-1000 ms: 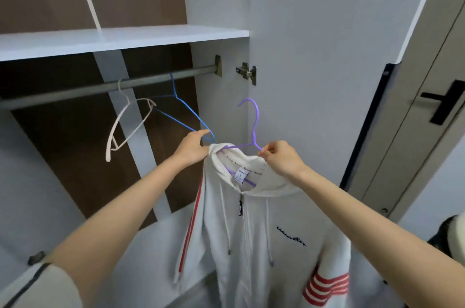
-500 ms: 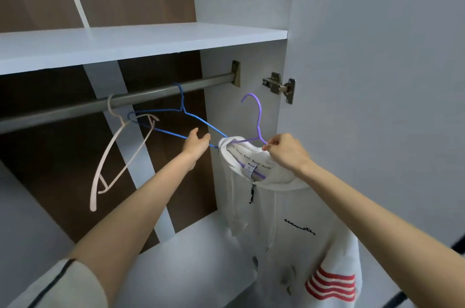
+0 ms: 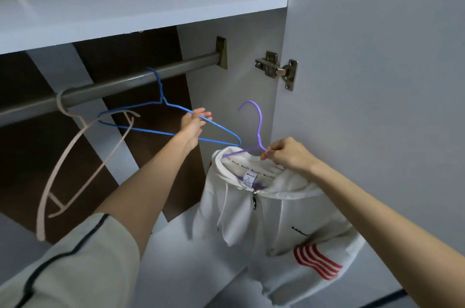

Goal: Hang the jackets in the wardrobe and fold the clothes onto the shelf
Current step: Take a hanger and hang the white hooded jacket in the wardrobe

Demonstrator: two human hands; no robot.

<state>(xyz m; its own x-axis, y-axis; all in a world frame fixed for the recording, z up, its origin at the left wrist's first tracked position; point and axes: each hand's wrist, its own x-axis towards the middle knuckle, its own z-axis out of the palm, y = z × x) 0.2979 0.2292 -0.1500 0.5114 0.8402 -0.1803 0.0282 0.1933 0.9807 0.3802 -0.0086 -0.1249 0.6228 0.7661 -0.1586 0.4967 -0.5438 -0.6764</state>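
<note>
A cream sleeve [image 3: 75, 270] edged with thin dark piping is filling the lower left corner as a person is reaching both bare forearms into an open wardrobe. Low at centre right, a white zip-front hooded jacket [image 3: 264, 222] of soft knit fabric is hanging below the rail. Its drawcords are dangling, curved red stripes [image 3: 317, 261] are banding one sleeve, and its neck label is facing the camera. The right hand [image 3: 286, 154] is pinching the slim purple hanger [image 3: 259, 126] at the base of its hook. That hanger's shoulders are sitting inside the jacket's collar, and its curved hook is standing in the air, apart from the rail.

Further in, the left hand [image 3: 195, 124] is lying with loosely extended fingers across the sloping upper wire of a thin blue hanger [image 3: 161, 91], and whether it is gripping the wire is hard to tell. The blue hanger is hooking over the round grey metal rail [image 3: 120, 84] and is carrying no garment. To its left a broad, pale pink plastic hanger [image 3: 61, 105] is hanging tilted from the same rail.

Beyond them, the rail is ending in a brass-coloured bracket [image 3: 221, 52] on the pale side wall. A metal hinge [image 3: 276, 70] is joining that wall to the smooth, pale door [image 3: 377, 81]. A flat white shelf [image 3: 151, 13] is spanning the top, above dark brown wood-grain back panels [image 3: 25, 157].
</note>
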